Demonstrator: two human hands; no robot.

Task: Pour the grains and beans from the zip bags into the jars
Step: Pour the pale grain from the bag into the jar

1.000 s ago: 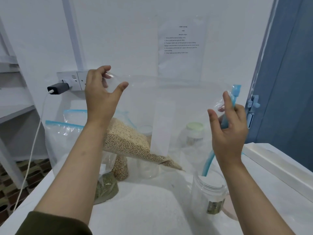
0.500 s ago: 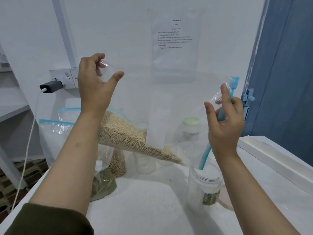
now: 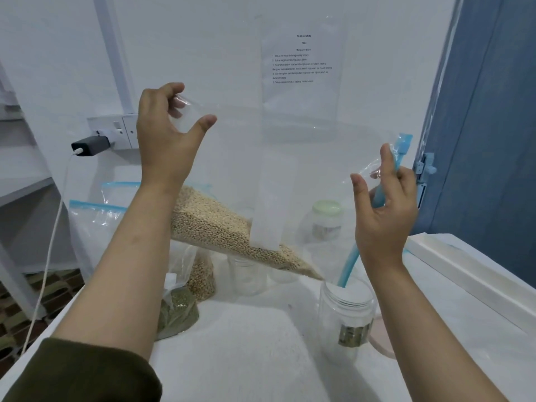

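Both arms raised: left hand [image 3: 165, 134] pinching zip bag [image 3: 261, 175] corner, right hand [image 3: 383, 207] gripping blue zip edge.

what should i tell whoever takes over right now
Left hand pinches the bag's raised bottom corner; right hand pinches its blue zip edge.
Bag is tilted, its grains sliding to the low corner just above the open jar.
Jar looks empty; pouring is only about to start.
Left: empty this bag, then the bean bag and green bag into the other jars behind.
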